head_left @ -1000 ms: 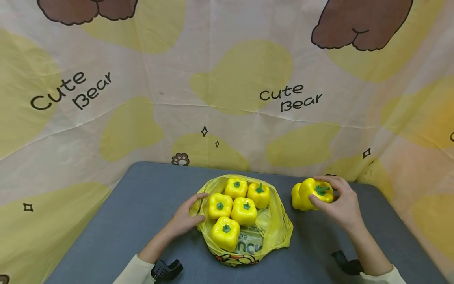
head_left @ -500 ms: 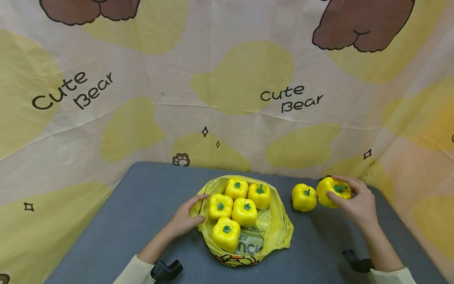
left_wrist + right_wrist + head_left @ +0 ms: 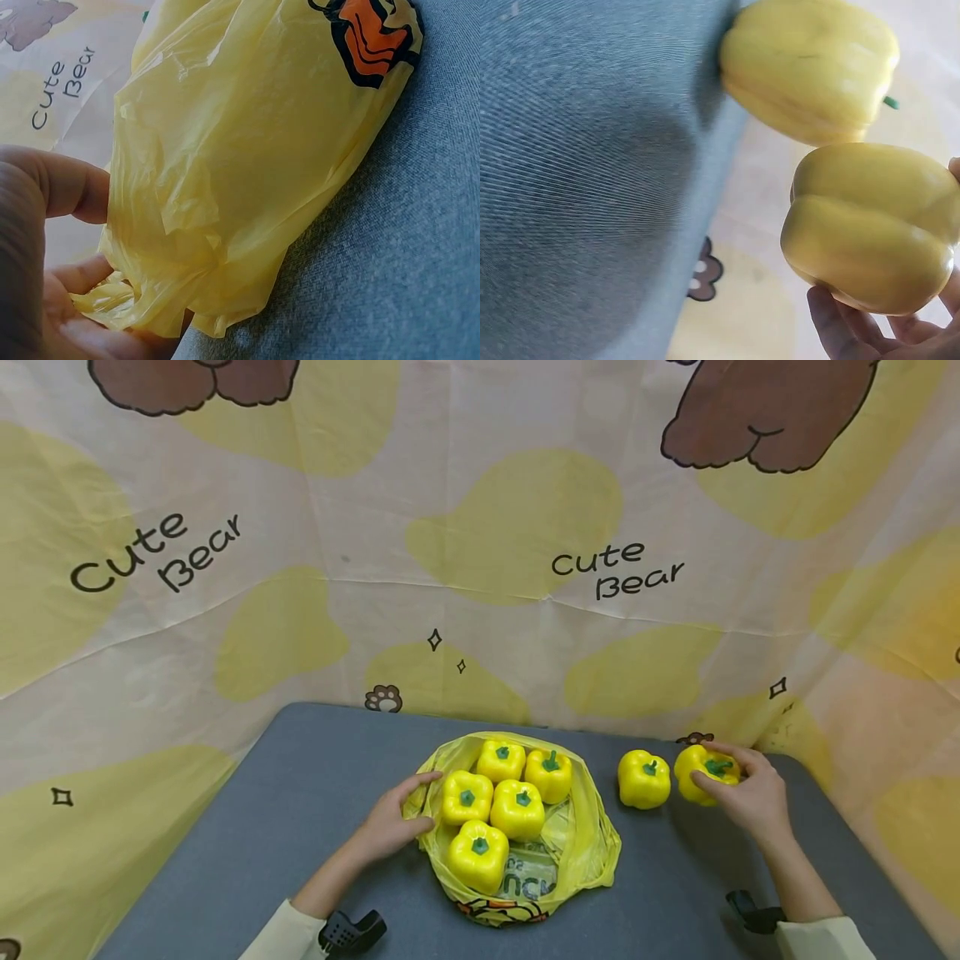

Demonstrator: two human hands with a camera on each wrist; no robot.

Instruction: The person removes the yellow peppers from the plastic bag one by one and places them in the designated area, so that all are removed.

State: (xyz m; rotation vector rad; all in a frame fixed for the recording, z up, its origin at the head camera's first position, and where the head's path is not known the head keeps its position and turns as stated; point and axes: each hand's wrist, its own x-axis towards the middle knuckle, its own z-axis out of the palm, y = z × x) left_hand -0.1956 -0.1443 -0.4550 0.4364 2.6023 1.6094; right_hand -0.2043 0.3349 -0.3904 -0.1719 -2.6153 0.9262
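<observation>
While the left hand (image 3: 390,820) grips the near-left rim of one yellow bag (image 3: 591,858) holding five yellow peppers (image 3: 517,817), the right hand (image 3: 756,795) grips a sixth pepper (image 3: 692,770), beside a seventh pepper (image 3: 642,782) on the desk (image 3: 315,785); one printed cloth (image 3: 487,527) hangs behind.

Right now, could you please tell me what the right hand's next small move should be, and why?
Probably to lower the held pepper onto the table: the right hand grips it, a gap seems to separate it from the surface in the right wrist view, and another pepper stands close by.
</observation>
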